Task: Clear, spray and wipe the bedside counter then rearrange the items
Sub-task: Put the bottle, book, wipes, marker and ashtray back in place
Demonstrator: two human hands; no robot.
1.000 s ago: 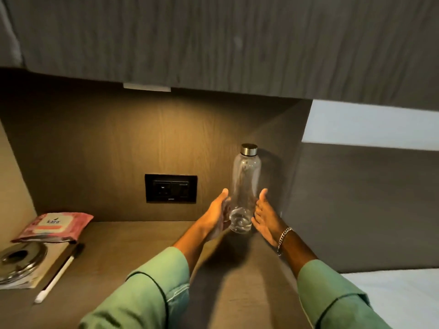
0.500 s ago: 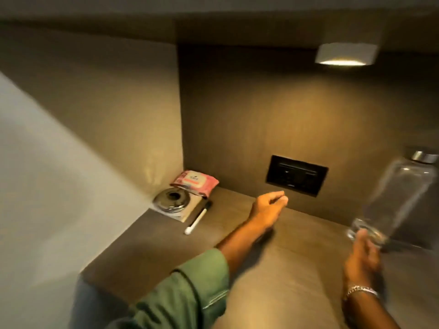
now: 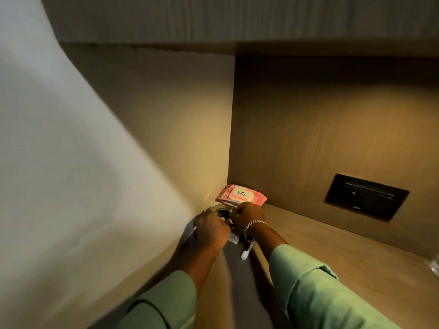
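Note:
The wooden bedside counter (image 3: 337, 257) runs into a back left corner. There a round metal dish (image 3: 222, 212) lies on a white pad (image 3: 233, 239). My left hand (image 3: 211, 232) curls over the dish's left rim and my right hand (image 3: 247, 214), with a chain bracelet, closes on its right rim. Both hands hide most of the dish. A pink pack of wipes (image 3: 241, 194) lies just behind them against the back wall. A white pen (image 3: 245, 252) lies under my right wrist.
A black socket plate (image 3: 365, 200) is set in the back wall to the right. The base of the clear bottle (image 3: 434, 265) shows at the right edge. A side wall closes the corner on the left, and a cabinet hangs overhead.
My right hand has let go of the bottle, which now stands at the far right. Both hands have moved left to the corner and closed on the metal dish. The view has swung left.

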